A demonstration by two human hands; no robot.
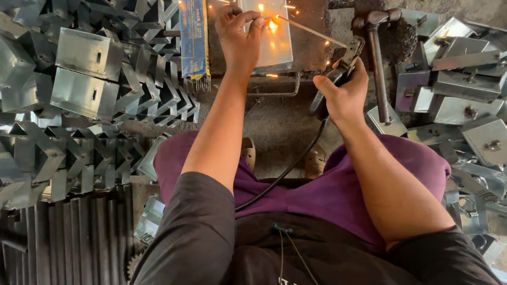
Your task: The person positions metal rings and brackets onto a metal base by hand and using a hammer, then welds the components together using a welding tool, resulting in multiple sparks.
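My right hand [343,95] grips a dark welding electrode holder [346,60] with a black cable [296,161] trailing toward my lap. A thin welding rod [309,30] runs from the holder up-left to a bright spark [273,24] on a shiny metal box [272,39]. My left hand [240,37] rests on that box just left of the spark, fingers curled around something small I cannot make out.
Piles of folded sheet-metal boxes and angled brackets [84,79] fill the left. Finished metal boxes with latches [465,89] are heaped on the right. A blue pack of electrodes [194,39] lies beside the box. A hammer [377,63] stands at right.
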